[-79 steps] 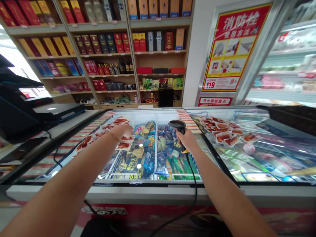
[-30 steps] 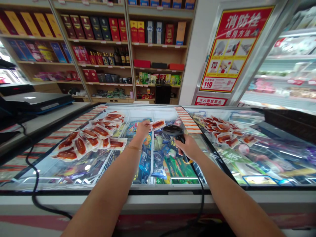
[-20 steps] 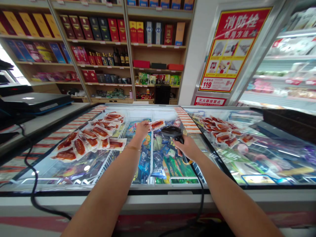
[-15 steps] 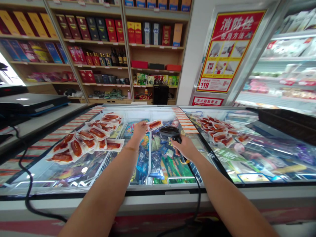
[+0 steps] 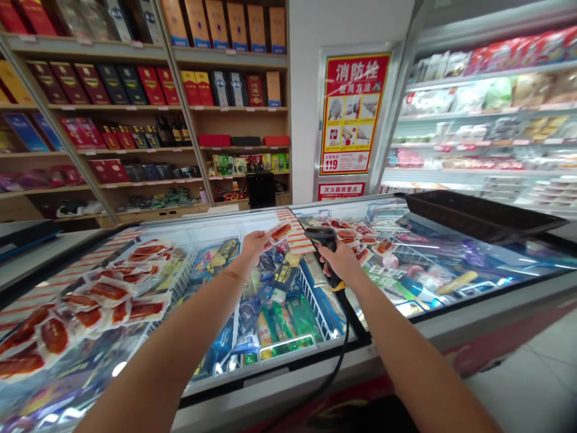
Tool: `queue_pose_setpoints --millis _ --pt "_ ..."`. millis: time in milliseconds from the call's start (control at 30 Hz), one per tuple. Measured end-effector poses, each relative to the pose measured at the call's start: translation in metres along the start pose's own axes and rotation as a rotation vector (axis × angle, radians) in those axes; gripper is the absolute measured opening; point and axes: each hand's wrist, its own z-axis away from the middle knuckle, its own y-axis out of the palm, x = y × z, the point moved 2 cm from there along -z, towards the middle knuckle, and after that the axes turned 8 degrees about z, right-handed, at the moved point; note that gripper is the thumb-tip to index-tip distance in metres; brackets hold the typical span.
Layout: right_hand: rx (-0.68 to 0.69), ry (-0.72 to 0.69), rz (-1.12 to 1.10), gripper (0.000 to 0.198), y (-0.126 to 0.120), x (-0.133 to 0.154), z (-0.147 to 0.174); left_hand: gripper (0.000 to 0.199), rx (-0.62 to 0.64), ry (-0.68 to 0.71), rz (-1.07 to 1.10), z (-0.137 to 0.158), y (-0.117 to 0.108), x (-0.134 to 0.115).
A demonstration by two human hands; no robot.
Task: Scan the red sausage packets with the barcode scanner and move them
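Note:
My left hand [image 5: 255,246] pinches the near end of a clear-wrapped sausage pack [image 5: 280,233] and holds it above the freezer. In my right hand [image 5: 339,263] is a black handheld barcode scanner [image 5: 322,237], its fingers wrapped round the handle and its cable hanging down. The scanner head is just right of the sausage pack, apart from it. On the freezer's left glass lies a pile of similar sausage packs [image 5: 108,291]. A second, smaller pile of packs [image 5: 349,231] rests on the right glass, partly behind the scanner and right hand.
Below my hands, white wire baskets [image 5: 315,300] in the freezer [image 5: 279,376] hold colourful frozen packages. A black tray [image 5: 478,213] sits on the right end. Behind are wooden shelves of boxes [image 5: 225,129], a red fire-hydrant poster [image 5: 354,114] and a lit refrigerated display [image 5: 478,129].
The view has turned to the right, bringing more of the right glass and black tray into sight. Both hands have swung rightward over the freezer, still holding the sausage pack and the scanner.

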Motion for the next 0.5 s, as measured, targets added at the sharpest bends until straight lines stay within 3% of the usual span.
queue_pose_setpoints --millis 133,233,300,400,500 --pt "-0.13 0.09 0.052 0.014 -0.053 -0.028 -0.015 0.009 0.051 -0.068 0.115 -0.018 0.084 -0.006" --pt "-0.194 0.117 -0.005 0.015 -0.073 -0.042 -0.024 0.007 0.12 -0.056 0.128 -0.027 0.138 -0.006" --pt "-0.215 0.133 -0.065 0.015 -0.078 -0.046 -0.028 0.01 0.157 0.002 0.058 -0.032 0.162 -0.004" --pt "-0.217 0.144 -0.067 0.015 -0.078 -0.046 -0.031 0.016 0.168 0.076 -0.083 -0.038 0.17 0.0" --pt "-0.202 0.123 -0.026 0.013 -0.071 -0.04 -0.031 0.021 0.169 0.12 -0.164 -0.04 0.148 0.004"
